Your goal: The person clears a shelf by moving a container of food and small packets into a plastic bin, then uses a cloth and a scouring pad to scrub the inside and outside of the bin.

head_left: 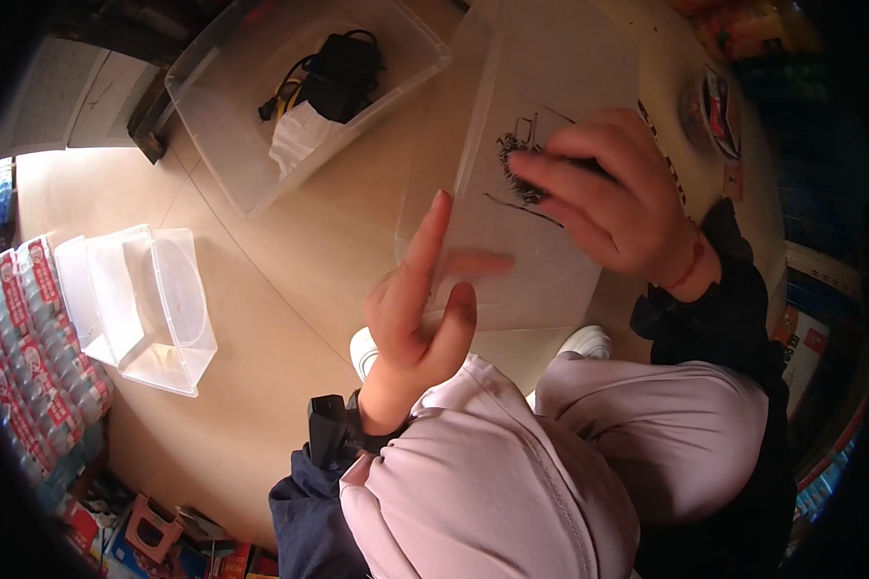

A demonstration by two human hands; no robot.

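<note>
I hold a clear plastic lid (550, 106) upright in front of my knees. My left hand (415, 309) grips its lower left edge, thumb in front and fingers seen blurred behind the plastic, with the index finger raised along the edge. My right hand (613, 198) presses a dark object (526, 164) against the lid's face, where black marks show. What that dark object is cannot be told.
A clear plastic bin (261, 183) on the floor at upper left holds a black charger with cables (338, 72) and a white cloth (299, 135). A smaller clear container (140, 304) lies at left beside stacked packaged bottles (39, 357). Boxes and goods line the right side.
</note>
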